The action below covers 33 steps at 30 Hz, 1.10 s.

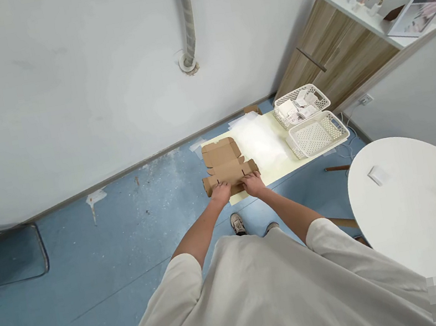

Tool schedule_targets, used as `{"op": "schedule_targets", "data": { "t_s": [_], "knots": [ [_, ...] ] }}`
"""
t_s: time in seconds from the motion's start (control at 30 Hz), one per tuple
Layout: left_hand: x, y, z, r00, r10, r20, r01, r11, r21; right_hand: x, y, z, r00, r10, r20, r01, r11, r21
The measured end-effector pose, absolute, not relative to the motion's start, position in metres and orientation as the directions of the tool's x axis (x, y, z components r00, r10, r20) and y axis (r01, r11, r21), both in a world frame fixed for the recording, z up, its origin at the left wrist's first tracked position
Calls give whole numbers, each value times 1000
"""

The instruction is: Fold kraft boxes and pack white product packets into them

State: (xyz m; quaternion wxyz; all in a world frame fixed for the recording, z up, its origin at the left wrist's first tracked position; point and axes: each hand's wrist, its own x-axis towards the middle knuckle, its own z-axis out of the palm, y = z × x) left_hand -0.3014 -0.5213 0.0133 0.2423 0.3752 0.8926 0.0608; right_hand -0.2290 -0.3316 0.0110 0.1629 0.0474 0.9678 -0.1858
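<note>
A brown cardboard box [222, 155], unfolded and mostly flat, lies on the left end of a pale yellow tabletop [272, 171]. My left hand [220, 192] grips its near flap on the left, fingers bent over the cardboard. On the right of that same flap, my right hand [252, 184] is closed on it too. Slots and side tabs show in the board just beyond my fingers. Part of the near flap is hidden under both hands.
Two white plastic baskets stand at the table's right end: the far basket [323, 101] holds small white packs, and the near basket [342, 136] is beside it. A round white table [417, 218] stands at right, a wooden cabinet [331, 42] behind, a metal frame [42, 247] at left.
</note>
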Motion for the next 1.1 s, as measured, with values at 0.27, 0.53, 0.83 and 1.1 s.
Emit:
{"op": "schedule_targets", "data": {
  "t_s": [0.27,0.53,0.83,1.1],
  "knots": [
    [-290,-523,14,-638,696,-330,638,717,279,-228,-336,11,-948,54,-313,158,935,-318],
    [-291,-526,46,-655,742,-144,665,657,356,-229,-329,29,-982,58,-178,119,927,-355],
    [-299,-513,102,-671,741,13,712,640,287,-247,-309,77,-999,33,-9,34,927,-373],
    [-290,-472,146,-608,772,188,794,592,136,-237,-269,121,-969,70,235,50,995,-89]
  ]
}}
